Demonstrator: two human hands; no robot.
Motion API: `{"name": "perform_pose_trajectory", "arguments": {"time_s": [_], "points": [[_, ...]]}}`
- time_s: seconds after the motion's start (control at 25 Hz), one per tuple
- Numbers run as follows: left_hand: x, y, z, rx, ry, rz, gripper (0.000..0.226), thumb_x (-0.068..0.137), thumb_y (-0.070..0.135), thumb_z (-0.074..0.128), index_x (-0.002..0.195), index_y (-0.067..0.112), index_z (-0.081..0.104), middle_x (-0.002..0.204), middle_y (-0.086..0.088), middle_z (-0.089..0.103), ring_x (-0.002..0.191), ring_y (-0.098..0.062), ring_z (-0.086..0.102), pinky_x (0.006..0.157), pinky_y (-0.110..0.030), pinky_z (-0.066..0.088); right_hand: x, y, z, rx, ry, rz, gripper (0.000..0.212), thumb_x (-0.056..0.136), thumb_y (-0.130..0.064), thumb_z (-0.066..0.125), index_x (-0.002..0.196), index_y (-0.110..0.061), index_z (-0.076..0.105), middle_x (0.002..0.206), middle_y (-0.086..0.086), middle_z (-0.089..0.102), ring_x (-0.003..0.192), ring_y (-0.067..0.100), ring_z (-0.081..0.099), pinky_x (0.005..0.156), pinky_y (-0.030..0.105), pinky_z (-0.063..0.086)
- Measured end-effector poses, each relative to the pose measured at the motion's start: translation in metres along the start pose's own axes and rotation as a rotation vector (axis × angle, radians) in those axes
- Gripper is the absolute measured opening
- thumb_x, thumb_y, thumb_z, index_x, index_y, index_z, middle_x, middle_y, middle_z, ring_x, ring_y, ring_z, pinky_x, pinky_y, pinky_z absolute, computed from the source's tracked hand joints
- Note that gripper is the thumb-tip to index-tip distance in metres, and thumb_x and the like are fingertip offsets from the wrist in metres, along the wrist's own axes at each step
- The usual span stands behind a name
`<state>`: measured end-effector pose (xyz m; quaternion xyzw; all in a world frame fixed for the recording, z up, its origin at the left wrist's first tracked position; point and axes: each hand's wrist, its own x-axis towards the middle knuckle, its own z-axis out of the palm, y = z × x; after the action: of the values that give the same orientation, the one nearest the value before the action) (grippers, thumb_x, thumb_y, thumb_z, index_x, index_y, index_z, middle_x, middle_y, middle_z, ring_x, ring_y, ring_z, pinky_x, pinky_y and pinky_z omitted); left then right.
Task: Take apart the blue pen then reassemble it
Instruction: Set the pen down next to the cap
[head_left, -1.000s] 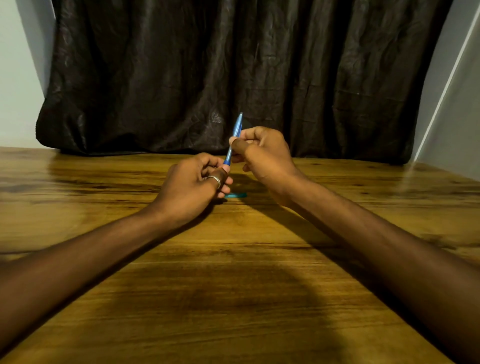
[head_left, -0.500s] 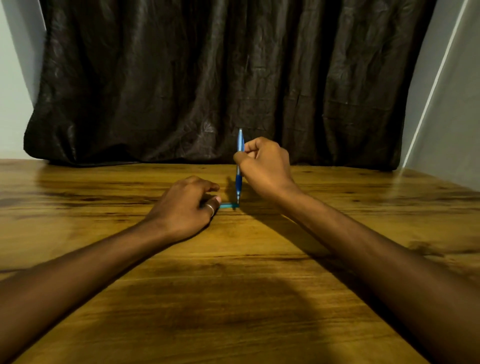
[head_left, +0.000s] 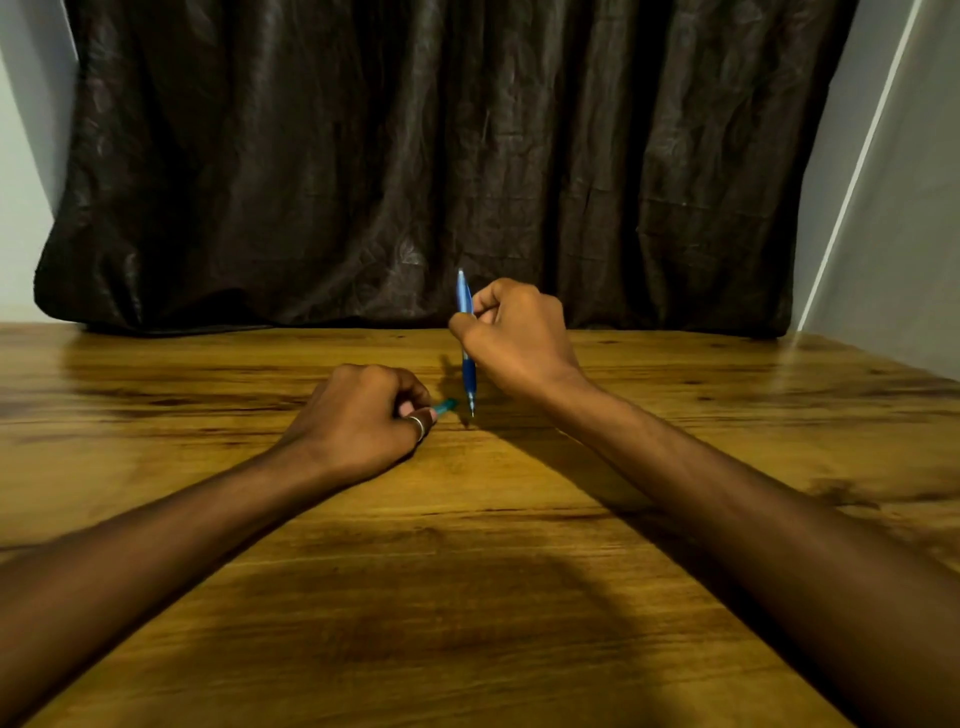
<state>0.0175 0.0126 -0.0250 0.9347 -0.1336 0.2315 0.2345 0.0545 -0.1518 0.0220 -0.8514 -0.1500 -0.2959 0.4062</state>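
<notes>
Pen (head_left: 466, 338) stands nearly upright in the right hand (head_left: 514, 338), pinched between thumb and curled fingers around its middle, tip pointing down and hovering just above the table (head_left: 467, 597). At about 8 o'clock from that tip, the left hand (head_left: 363, 421) rests on the wood, fingers closed on a small teal piece (head_left: 447, 405) whose end pokes out toward the pen; whether it is a cap or a tip section is too small to tell. Judging by this, a loose part is being gathered for refitting. To do it well, lift the piece level with the tip, line up both axes, then push or twist gently while the right hand holds the barrel steady
</notes>
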Motion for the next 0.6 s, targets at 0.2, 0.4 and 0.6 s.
{"name": "perform_pose_trajectory", "arguments": {"time_s": [0.2, 0.4, 0.6], "points": [[0.002, 0.001, 0.001, -0.005, -0.002, -0.04, 0.016, 0.088, 0.04, 0.07, 0.099, 0.028, 0.075, 0.066, 0.014, 0.068, 0.06, 0.001, 0.061, 0.048, -0.018, 0.037, 0.002, 0.001, 0.0, -0.072, -0.085, 0.03, 0.013, 0.083, -0.029, 0.072, 0.078, -0.017, 0.067, 0.07, -0.001, 0.07, 0.069, 0.011, 0.068, 0.065, 0.037, 0.06], [0.007, -0.013, -0.008, -0.092, -0.067, 0.015, 0.026, 0.095, 0.027, 0.063, 0.119, 0.032, 0.07, 0.103, 0.015, 0.071, 0.085, 0.005, 0.061, 0.061, -0.009, 0.043, 0.004, 0.003, -0.003, -0.289, -0.286, 0.14, 0.022, 0.076, -0.031, 0.07, 0.063, -0.014, 0.066, 0.061, -0.001, 0.064, 0.063, 0.013, 0.061, 0.047, 0.025, 0.037], [0.009, -0.031, -0.017, -0.063, -0.277, 0.19, 0.035, 0.096, 0.026, 0.063, 0.129, 0.039, 0.065, 0.127, 0.019, 0.06, 0.118, 0.002, 0.051, 0.1, -0.026, 0.042, -0.003, 0.002, -0.006, -0.411, -0.398, 0.184, 0.028, 0.073, -0.032, 0.067, 0.054, -0.012, 0.061, 0.052, 0.0, 0.057, 0.058, 0.015, 0.057, 0.045, 0.025, 0.032]]}}
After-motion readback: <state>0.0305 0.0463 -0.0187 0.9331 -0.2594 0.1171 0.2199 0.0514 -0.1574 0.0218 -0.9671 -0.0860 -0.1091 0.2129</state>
